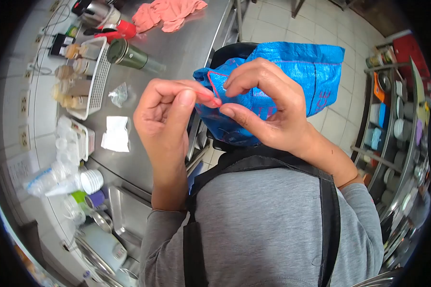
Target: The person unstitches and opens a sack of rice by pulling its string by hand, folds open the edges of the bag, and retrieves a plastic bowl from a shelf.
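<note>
A thin red strand [211, 82], perhaps string or plastic, is pinched between the thumb and fingers of my left hand [170, 112] in the middle of the view. Just right of it, my right hand [270, 103] is held with thumb and fingers curved and apart, nothing visible between them. Beneath and behind both hands is a large blue woven bag [304, 71] with pink print, resting on a black seat [227, 53]. The strand loops up in front of the bag; its lower end is bunched at my left fingertips.
A steel counter [143, 95] on the left holds a green tumbler [129, 55], white baskets [97, 79] with bottles, a white paper [116, 134], a small plastic bag [119, 94] and a pink cloth [165, 15]. Metal shelves [392, 119] with dishes stand on the right.
</note>
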### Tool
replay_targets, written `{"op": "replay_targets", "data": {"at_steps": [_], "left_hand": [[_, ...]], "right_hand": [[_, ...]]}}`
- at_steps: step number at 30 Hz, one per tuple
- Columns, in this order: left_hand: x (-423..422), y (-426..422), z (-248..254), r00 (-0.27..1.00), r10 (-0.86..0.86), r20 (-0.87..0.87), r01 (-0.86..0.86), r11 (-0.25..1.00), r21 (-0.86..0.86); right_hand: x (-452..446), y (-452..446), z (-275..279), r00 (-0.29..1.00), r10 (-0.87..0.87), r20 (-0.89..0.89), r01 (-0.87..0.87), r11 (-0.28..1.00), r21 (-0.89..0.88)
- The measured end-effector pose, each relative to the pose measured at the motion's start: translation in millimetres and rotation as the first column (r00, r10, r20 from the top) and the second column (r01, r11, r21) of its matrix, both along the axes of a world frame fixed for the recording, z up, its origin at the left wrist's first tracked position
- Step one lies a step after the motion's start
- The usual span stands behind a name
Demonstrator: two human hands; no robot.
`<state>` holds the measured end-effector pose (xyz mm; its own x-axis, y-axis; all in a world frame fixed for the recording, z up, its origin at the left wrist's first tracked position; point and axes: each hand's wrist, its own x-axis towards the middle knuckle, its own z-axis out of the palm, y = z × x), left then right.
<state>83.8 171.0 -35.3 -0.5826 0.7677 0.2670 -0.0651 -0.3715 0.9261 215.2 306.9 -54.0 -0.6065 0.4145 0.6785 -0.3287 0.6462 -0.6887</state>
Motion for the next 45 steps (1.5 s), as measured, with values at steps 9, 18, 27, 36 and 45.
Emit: {"op": "replay_targets", "data": {"at_steps": [9, 18, 27, 36, 45], "left_hand": [[46.2, 26.7, 13.0, 0.979, 0.165, -0.119, -0.168, 0.986, -0.019], [29.3, 19.5, 7.7, 0.89, 0.327, -0.318, -0.336, 0.942, 0.027], [-9.0, -18.3, -6.5, 0.861, 0.439, -0.258, -0.451, 0.892, 0.011], [-3.7, -16.8, 4.9, 0.721, 0.554, -0.416, -0.617, 0.787, -0.023], [8.3, -15.4, 13.7, 0.587, 0.52, -0.621, -0.698, 0.713, -0.062]], "right_hand": [[21.6, 28.8, 5.3, 0.997, 0.03, 0.066, -0.024, 0.996, -0.091], [28.2, 41.2, -6.5, 0.994, 0.062, 0.084, -0.051, 0.991, -0.127], [139.3, 159.6, -69.8, 0.837, -0.363, 0.409, 0.539, 0.677, -0.502], [172.4, 84.3, -70.5, 0.93, -0.367, -0.005, 0.338, 0.852, 0.399], [194.5, 72.3, -89.2, 0.915, -0.399, -0.059, 0.385, 0.82, 0.424]]}}
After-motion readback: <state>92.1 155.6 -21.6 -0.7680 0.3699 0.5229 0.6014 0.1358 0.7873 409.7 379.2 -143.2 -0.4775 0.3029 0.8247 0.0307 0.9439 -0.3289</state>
